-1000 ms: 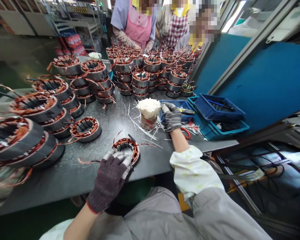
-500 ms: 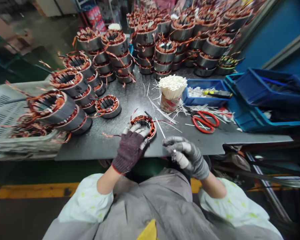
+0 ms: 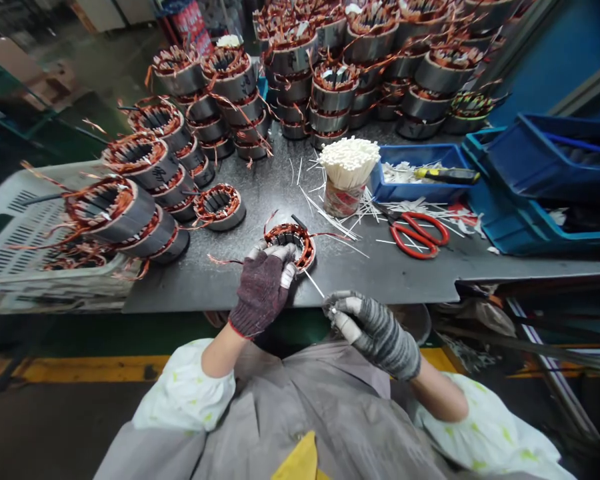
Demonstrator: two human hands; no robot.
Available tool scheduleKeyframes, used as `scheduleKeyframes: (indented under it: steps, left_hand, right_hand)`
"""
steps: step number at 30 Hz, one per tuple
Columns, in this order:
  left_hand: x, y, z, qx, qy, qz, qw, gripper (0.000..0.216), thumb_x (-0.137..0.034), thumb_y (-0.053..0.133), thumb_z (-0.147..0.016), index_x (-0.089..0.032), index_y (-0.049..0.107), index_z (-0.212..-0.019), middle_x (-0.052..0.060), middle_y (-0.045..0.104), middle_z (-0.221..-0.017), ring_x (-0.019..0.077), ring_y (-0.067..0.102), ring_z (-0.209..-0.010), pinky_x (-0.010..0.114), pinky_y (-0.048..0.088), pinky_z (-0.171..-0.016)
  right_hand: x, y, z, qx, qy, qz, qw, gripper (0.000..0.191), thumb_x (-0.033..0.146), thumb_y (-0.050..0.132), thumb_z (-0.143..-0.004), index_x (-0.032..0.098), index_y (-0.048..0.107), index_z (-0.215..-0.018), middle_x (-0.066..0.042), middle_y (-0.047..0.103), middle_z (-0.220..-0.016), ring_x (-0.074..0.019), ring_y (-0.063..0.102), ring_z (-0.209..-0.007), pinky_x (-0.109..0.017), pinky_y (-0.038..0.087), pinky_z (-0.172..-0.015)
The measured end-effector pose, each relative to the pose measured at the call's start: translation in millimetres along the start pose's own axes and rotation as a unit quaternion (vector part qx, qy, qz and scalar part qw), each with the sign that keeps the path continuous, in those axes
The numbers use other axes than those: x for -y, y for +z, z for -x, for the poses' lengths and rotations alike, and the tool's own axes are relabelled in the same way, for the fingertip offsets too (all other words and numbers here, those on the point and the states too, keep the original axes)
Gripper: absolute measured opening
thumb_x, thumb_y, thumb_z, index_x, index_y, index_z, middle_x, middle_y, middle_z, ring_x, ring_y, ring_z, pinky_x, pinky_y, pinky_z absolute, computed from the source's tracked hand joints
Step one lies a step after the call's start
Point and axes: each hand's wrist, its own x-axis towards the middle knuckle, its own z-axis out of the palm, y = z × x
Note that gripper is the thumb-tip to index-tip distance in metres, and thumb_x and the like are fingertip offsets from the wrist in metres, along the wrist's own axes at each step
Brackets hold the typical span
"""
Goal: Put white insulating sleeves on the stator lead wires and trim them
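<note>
A copper-wound motor stator (image 3: 307,252) lies on the dark worktop in front of me. My left hand (image 3: 265,287), in a maroon glove with white-wrapped fingertips, grips its near left rim, fingers over the top and thumb along the near side. My right hand (image 3: 367,327), in a grey glove, is closed in a pinch on a thin white stick (image 3: 314,283). The stick slants up and left, its far end at the stator's near right rim; whether it enters a slot I cannot tell. Another stator (image 3: 220,208) sits to the left, apart from my hands.
A tub of white sticks (image 3: 347,177) stands beyond the stator, with loose sticks around it. Red-handled scissors (image 3: 420,235) and a blue tray (image 3: 405,193) are on the right. Stacked stators (image 3: 130,223) line the left and back, near a pale plastic basket (image 3: 10,250).
My right hand has lowered the white stick and brought its far end to the stator's rim. My left hand stays on the stator. The whole view has shifted slightly.
</note>
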Motion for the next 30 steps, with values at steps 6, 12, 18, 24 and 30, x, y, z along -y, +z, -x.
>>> scheduleKeyframes:
  steps: [6,12,18,24,30]
  left_hand:
    - [-2,6,-2,0.005,-0.032,-0.023,0.999,0.034,-0.028,0.043,-0.102,-0.014,0.060,-0.128,0.013,0.072,-0.122,0.0287,0.062,-0.123,0.050,0.042,-0.110]
    - [-2,7,-2,-0.011,-0.039,0.006,0.999,0.029,-0.028,0.045,-0.102,-0.017,0.062,-0.122,0.010,0.072,-0.125,0.0256,0.063,-0.122,0.048,0.041,-0.113]
    - [-2,6,-4,-0.004,-0.037,-0.004,0.999,0.028,-0.029,0.045,-0.102,-0.017,0.062,-0.120,0.010,0.072,-0.124,0.0259,0.064,-0.118,0.048,0.042,-0.109]
    - [-4,4,-4,0.007,-0.051,-0.011,0.999,0.028,-0.029,0.046,-0.102,-0.014,0.063,-0.120,0.011,0.072,-0.123,0.0271,0.063,-0.120,0.047,0.042,-0.109]
    - [-3,7,-4,-0.010,-0.044,-0.017,0.999,0.027,-0.028,0.046,-0.102,-0.015,0.063,-0.119,0.010,0.072,-0.123,0.0264,0.065,-0.117,0.046,0.043,-0.109]
  right_hand:
    - [3,3,-15,-0.004,-0.007,0.030,1.000,0.015,0.019,0.053,-0.095,0.022,0.066,-0.100,-0.005,0.076,-0.095,-0.0186,0.074,-0.087,-0.032,0.061,-0.082]
    - [5,-3,-11,0.020,0.034,0.054,0.998,0.014,0.019,0.053,-0.094,0.024,0.066,-0.093,-0.003,0.076,-0.090,-0.0193,0.073,-0.082,-0.032,0.061,-0.076]
    - [4,-4,-5,0.020,0.041,0.067,0.997,0.014,0.020,0.052,-0.095,0.024,0.065,-0.092,-0.003,0.075,-0.087,-0.0190,0.072,-0.079,-0.031,0.060,-0.073]
    - [9,-7,-6,0.017,0.035,0.103,0.994,0.015,0.023,0.051,-0.096,0.023,0.066,-0.091,-0.004,0.075,-0.085,-0.0195,0.073,-0.076,-0.031,0.060,-0.070]
    - [5,3,-16,-0.020,0.024,0.058,0.998,0.014,0.021,0.055,-0.095,0.023,0.068,-0.098,-0.006,0.077,-0.094,-0.0200,0.074,-0.086,-0.032,0.061,-0.081]
